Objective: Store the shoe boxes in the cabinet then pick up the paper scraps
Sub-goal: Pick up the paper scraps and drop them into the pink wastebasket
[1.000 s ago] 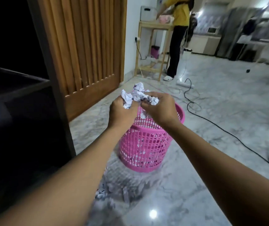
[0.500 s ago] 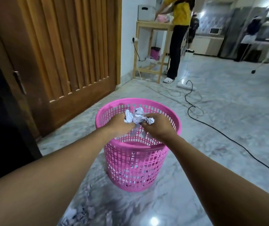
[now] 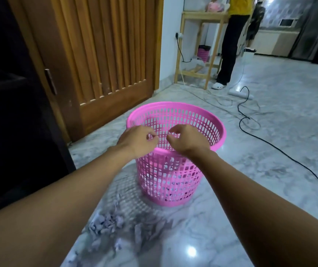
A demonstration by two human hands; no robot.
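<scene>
Hovering empty above the near rim of the pink mesh basket [image 3: 175, 107], fingers loosely curled: left hand [image 3: 137, 140] and right hand [image 3: 185, 140], side by side. Below and behind the hands, on the floor [image 3: 281, 143]: paper scraps [image 3: 106, 226], nearer the left hand. Probably a downward, backward reach next.

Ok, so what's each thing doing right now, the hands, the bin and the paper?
left hand: over the basket, fingers loosely curled, empty
right hand: over the basket, loosely curled, empty
pink basket: upright on the floor, paper bits showing through its mesh
paper scraps: scattered on the floor near the basket
black cable: lying across the floor
</scene>
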